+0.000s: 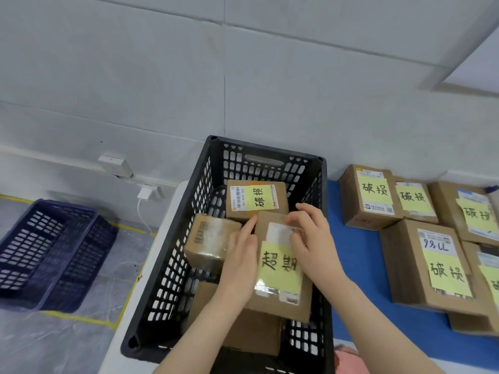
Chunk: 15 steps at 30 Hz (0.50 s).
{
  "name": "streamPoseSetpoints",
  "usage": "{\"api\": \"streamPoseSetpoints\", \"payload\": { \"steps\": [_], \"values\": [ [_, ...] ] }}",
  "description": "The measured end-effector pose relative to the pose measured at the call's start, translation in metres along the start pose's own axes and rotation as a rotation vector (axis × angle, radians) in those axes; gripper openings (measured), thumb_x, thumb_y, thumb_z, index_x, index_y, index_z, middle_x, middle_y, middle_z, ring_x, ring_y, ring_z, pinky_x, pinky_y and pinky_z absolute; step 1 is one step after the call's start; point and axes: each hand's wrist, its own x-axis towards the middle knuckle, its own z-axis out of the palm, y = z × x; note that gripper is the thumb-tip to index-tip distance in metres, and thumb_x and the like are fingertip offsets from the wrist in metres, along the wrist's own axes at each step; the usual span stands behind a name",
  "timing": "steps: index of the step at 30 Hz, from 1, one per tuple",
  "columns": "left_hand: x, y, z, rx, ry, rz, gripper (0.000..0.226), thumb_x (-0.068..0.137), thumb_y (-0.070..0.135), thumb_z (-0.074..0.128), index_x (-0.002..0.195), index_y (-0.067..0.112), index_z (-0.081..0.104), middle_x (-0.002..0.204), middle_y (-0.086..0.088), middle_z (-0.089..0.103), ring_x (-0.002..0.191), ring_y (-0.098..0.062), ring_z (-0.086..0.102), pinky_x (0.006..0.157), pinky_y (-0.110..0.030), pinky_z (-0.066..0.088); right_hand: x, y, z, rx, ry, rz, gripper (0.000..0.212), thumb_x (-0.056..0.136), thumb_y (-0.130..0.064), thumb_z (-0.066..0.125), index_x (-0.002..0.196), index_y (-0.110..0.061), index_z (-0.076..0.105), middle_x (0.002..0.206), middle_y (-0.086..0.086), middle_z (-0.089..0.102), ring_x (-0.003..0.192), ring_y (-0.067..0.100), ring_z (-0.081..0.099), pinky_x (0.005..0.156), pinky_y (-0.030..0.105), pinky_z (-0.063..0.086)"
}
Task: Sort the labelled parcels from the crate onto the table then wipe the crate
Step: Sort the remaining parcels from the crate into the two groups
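1. Blue table [356, 265], right: sorted parcels [432, 265], yellow-labelled.
2. Black crate [264, 168], centre.
3. Top parcel [279, 268], inside crate, held between both hands.
4. Left hand [240, 263] flat against left side; right hand [310, 238] curled over top.

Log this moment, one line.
left hand: presses 超期 parcel side | right hand: grips its top | parcel: in black crate | blue table: 破损 parcels

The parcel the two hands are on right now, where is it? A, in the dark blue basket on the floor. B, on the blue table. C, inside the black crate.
C: the left hand presses and the right hand grips the parcel within the black crate walls.
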Motion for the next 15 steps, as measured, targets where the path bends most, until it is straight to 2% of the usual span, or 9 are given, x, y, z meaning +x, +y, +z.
{"api": "streamPoseSetpoints", "payload": {
  "steps": [2, 4, 6, 8, 10, 11, 13, 15],
  "values": [
    [-0.009, 0.004, 0.002, 0.150, -0.018, 0.096, 0.042, 0.103, 0.036, 0.026, 0.142, 0.052, 0.026, 0.119, 0.020, 0.036, 0.092, 0.020, 0.045, 0.072, -0.008, 0.041, 0.000, 0.002, 0.002, 0.023, -0.028, 0.019, 0.034, 0.087, 0.004, 0.048, 0.103, -0.022, 0.063, 0.126, -0.016, 0.043, 0.128, 0.010, 0.038, 0.102, 0.040, 0.042],
    [-0.011, -0.002, 0.003, 0.259, -0.016, 0.147, 0.045, 0.102, 0.034, 0.031, 0.143, 0.050, 0.026, 0.134, 0.014, 0.030, 0.100, 0.010, 0.048, 0.080, -0.017, 0.046, -0.001, 0.003, 0.004, 0.034, -0.065, 0.050, 0.038, 0.085, 0.006, 0.048, 0.104, -0.022, 0.064, 0.127, -0.013, 0.045, 0.130, 0.010, 0.038, 0.103, 0.038, 0.042],
    [-0.013, -0.011, 0.003, 0.380, -0.046, 0.141, 0.050, 0.100, 0.031, 0.039, 0.146, 0.045, 0.024, 0.152, 0.021, 0.008, 0.120, 0.000, 0.045, 0.093, -0.030, 0.049, -0.001, 0.003, 0.007, -0.011, -0.133, 0.085, 0.042, 0.084, 0.006, 0.048, 0.111, -0.023, 0.063, 0.136, -0.009, 0.040, 0.136, 0.012, 0.034, 0.108, 0.039, 0.039],
    [-0.014, -0.020, 0.006, 0.537, -0.091, 0.168, 0.059, 0.098, 0.029, 0.043, 0.150, 0.038, 0.018, 0.155, 0.025, -0.014, 0.136, -0.017, 0.036, 0.102, -0.034, 0.045, -0.006, 0.003, 0.012, -0.069, -0.239, 0.148, 0.048, 0.084, 0.004, 0.050, 0.122, -0.025, 0.058, 0.149, -0.004, 0.029, 0.141, 0.018, 0.028, 0.112, 0.039, 0.035],
    [-0.014, -0.026, 0.008, 0.575, -0.129, 0.148, 0.060, 0.099, 0.029, 0.040, 0.153, 0.032, 0.014, 0.154, 0.024, -0.022, 0.144, -0.018, 0.019, 0.111, -0.033, 0.035, -0.017, 0.003, 0.019, -0.110, -0.313, 0.238, 0.052, 0.087, 0.001, 0.051, 0.133, -0.024, 0.052, 0.155, -0.002, 0.018, 0.142, 0.020, 0.028, 0.111, 0.036, 0.037],
    [-0.013, -0.027, 0.008, 0.564, -0.140, 0.132, 0.059, 0.100, 0.028, 0.038, 0.154, 0.030, 0.013, 0.155, 0.024, -0.023, 0.145, -0.016, 0.016, 0.113, -0.033, 0.033, -0.023, 0.004, 0.023, -0.119, -0.330, 0.265, 0.053, 0.088, -0.001, 0.050, 0.136, -0.022, 0.049, 0.157, -0.002, 0.016, 0.141, 0.021, 0.029, 0.110, 0.036, 0.038],
    [-0.009, -0.023, 0.006, 0.541, -0.165, 0.086, 0.058, 0.101, 0.027, 0.036, 0.154, 0.027, 0.013, 0.157, 0.022, -0.020, 0.142, -0.013, 0.025, 0.109, -0.033, 0.038, -0.031, 0.002, 0.027, -0.097, -0.342, 0.316, 0.053, 0.090, -0.005, 0.047, 0.141, -0.019, 0.045, 0.159, -0.001, 0.014, 0.140, 0.022, 0.033, 0.108, 0.035, 0.041],
    [-0.005, -0.018, 0.003, 0.555, -0.182, 0.040, 0.057, 0.101, 0.025, 0.035, 0.154, 0.027, 0.015, 0.159, 0.020, -0.014, 0.128, -0.011, 0.043, 0.097, -0.033, 0.047, -0.031, -0.003, 0.025, -0.079, -0.370, 0.370, 0.053, 0.092, -0.008, 0.046, 0.144, -0.019, 0.040, 0.160, 0.000, 0.012, 0.140, 0.019, 0.033, 0.109, 0.027, 0.036]
  ]
}}
